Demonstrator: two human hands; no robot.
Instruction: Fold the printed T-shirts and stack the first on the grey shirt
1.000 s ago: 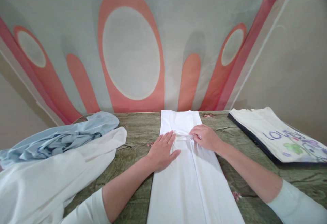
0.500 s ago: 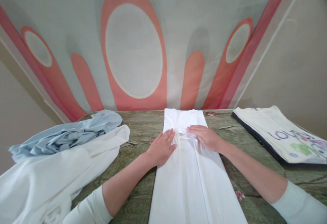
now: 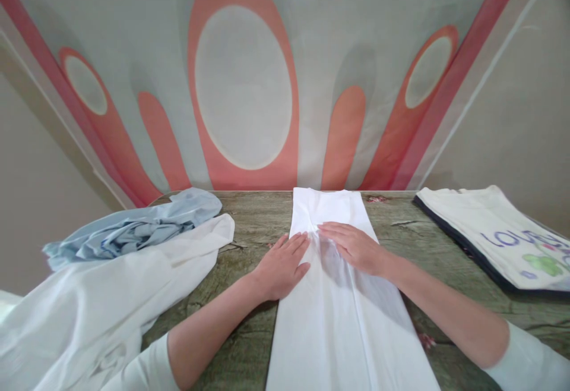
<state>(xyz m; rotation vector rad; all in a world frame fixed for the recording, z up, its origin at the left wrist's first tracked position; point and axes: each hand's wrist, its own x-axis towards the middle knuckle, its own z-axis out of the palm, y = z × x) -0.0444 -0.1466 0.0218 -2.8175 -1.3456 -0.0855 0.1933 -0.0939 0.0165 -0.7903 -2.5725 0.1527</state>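
A long white folded garment [image 3: 329,331] lies lengthwise down the middle of the table, its far end close to the table's back edge. My left hand [image 3: 281,266] rests flat on its left edge, fingers stretched out and pointing away from me. On the upper part of the same cloth lies my right hand [image 3: 354,247], its fingers extended to the left across the fabric. Small creases show in the cloth between the two sets of fingertips. Neither hand grips anything.
To the left, a loose white garment [image 3: 111,296] and a crumpled light blue garment [image 3: 133,233] lie heaped. A folded cream stack [image 3: 472,213] with printed lettering and a dark layer beneath sits at right. The wood-patterned table [image 3: 253,207] meets a painted wall [image 3: 329,28].
My right hand has slid slightly left over the cloth, bringing its fingertips closer to my left hand. The bunched creases between them look smaller. The whole view has shifted a little.
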